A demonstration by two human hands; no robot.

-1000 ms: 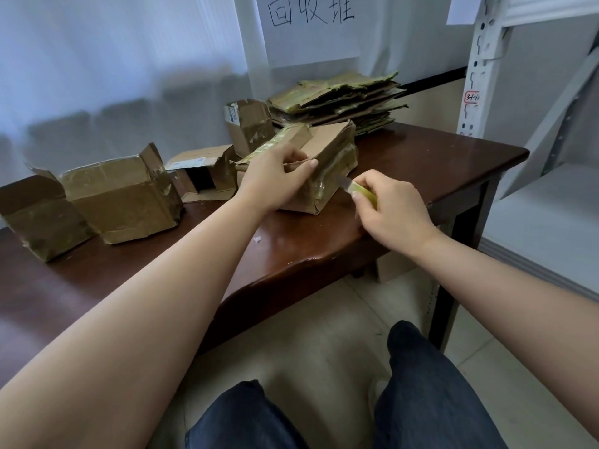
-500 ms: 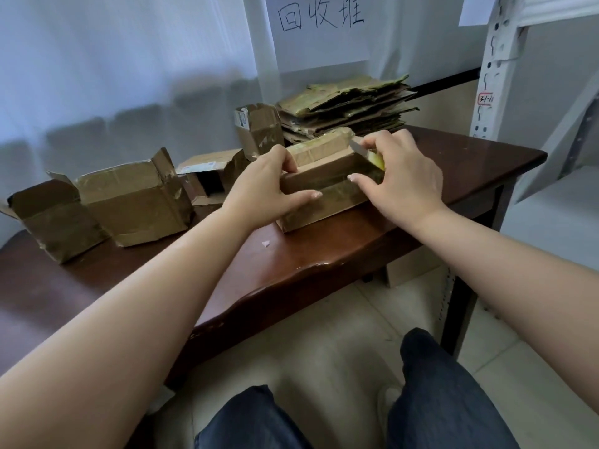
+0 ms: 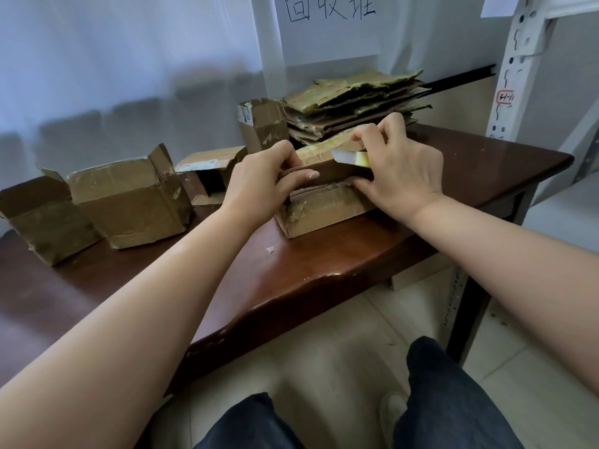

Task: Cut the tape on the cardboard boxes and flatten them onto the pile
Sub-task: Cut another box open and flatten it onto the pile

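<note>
A taped cardboard box (image 3: 324,209) lies on the dark wooden table (image 3: 324,270), opened along its top. My left hand (image 3: 262,183) grips the box's left end, thumb laid across the near flap. My right hand (image 3: 402,170) grips the right end, fingers curled over the far flap, and also holds a yellow utility knife (image 3: 351,157) whose blade points left above the box. Behind the box rises the pile of flattened cardboard (image 3: 356,98).
Several other taped boxes stand on the table: a small upright one (image 3: 262,123) by the pile, an open one (image 3: 207,171), a large one (image 3: 129,199) and one at the far left (image 3: 42,218). A white metal shelf frame (image 3: 515,59) stands right of the table.
The box was tipped from standing on end to lying flat. My right hand went from cutting at its side to gripping its right end, and both hands now pull its top apart.
</note>
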